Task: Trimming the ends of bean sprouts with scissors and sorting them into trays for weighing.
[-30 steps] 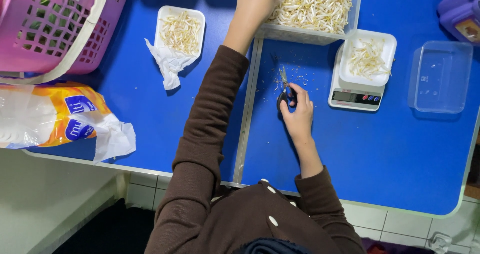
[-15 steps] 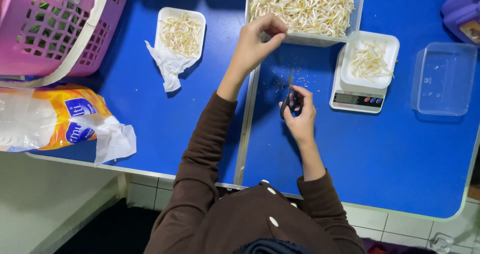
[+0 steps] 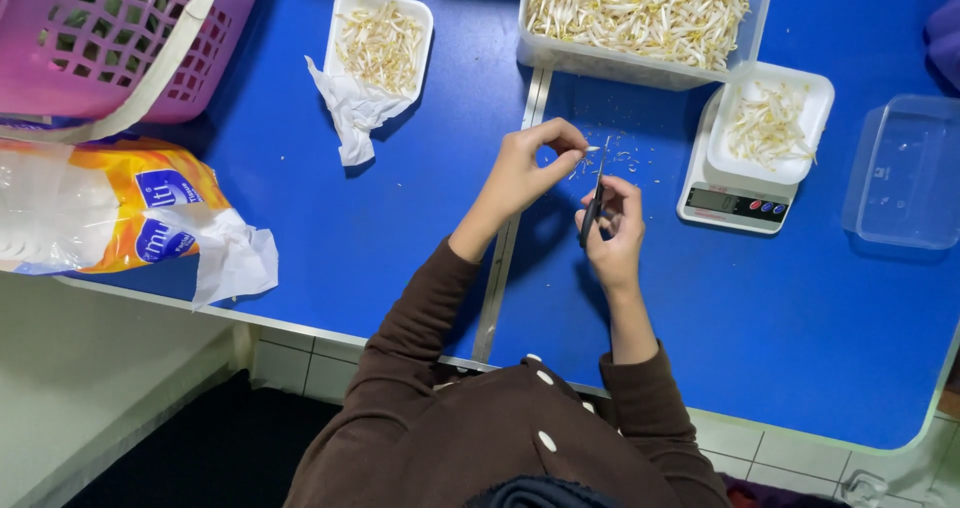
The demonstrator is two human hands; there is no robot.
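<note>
Blue tabletop (image 3: 400,228) above white-tiled floor (image 3: 300,363)

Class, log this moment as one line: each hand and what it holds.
left hand: pinches bean sprout | right hand: holds small scissors | beside: scale

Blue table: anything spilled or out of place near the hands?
Yes. Small pale trimmings lie scattered on the blue table just beyond the scissors, between the big sprout tub and the right hand. Nothing else looks odd.
</note>
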